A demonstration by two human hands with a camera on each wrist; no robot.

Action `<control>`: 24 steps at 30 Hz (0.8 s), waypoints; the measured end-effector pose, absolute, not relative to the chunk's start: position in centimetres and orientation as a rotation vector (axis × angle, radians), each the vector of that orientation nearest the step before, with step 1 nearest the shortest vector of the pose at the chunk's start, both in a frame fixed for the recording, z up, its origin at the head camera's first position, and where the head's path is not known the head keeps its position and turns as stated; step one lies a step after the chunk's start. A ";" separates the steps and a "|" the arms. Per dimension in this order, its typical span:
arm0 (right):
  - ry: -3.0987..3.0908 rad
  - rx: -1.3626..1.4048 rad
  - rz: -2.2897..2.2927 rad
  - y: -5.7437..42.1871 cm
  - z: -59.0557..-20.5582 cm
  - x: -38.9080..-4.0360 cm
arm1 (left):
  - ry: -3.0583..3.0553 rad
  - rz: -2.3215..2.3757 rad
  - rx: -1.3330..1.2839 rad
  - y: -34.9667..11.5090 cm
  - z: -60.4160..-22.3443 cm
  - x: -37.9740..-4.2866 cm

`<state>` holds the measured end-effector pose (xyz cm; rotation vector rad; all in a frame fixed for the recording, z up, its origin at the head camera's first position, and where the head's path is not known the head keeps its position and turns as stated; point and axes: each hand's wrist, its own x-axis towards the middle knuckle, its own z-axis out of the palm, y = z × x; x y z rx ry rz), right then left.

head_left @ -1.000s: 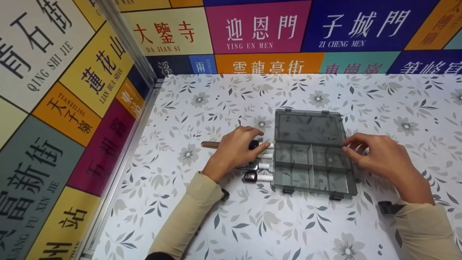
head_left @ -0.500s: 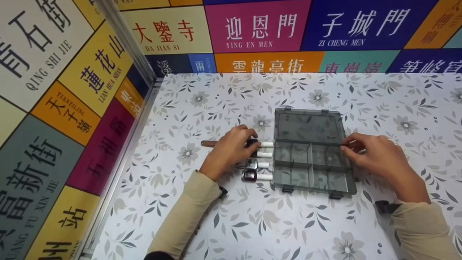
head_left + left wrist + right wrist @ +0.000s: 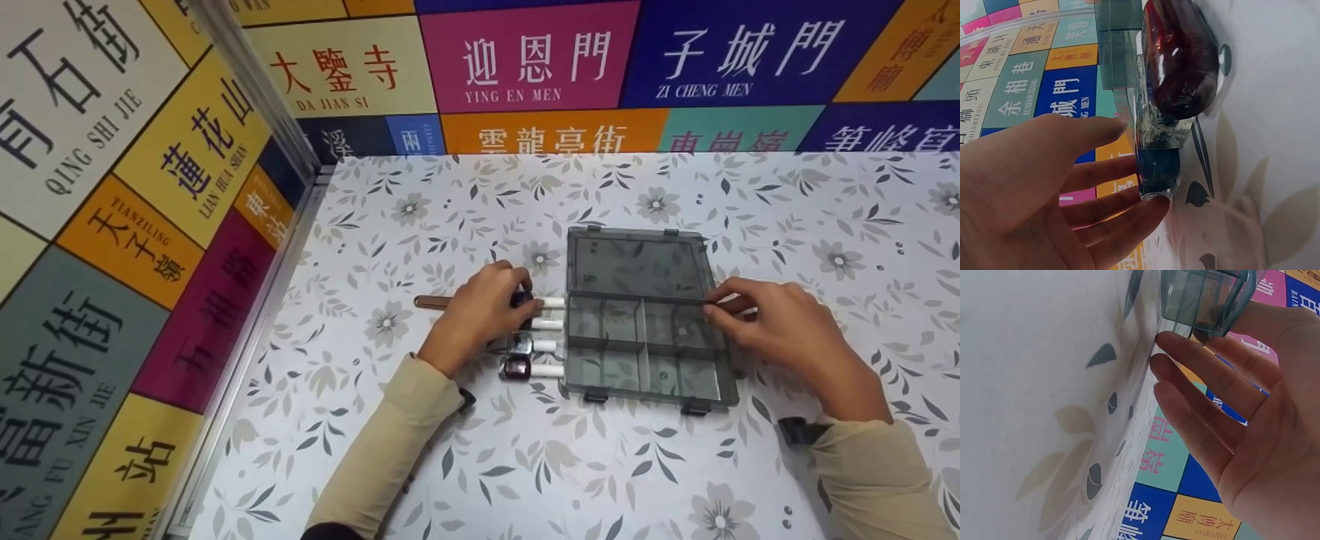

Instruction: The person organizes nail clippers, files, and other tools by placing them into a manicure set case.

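Head view: curls left hand round farthest dark bottle, lying crosswise, white cap rightward beside divided case, and pinches its right edge with right hand.

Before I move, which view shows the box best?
The head view: nearly all the box shows, lid open, compartments visible. The left wrist view shows only a part, cut off at the top; the right wrist view, only an end, also cut off.
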<state>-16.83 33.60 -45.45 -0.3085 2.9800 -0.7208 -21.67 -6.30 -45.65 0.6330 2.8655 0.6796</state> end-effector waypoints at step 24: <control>2.983 -0.344 -0.780 33.8 -45.6 -16.8 | 2.880 0.746 0.591 -5.8 -45.6 -22.1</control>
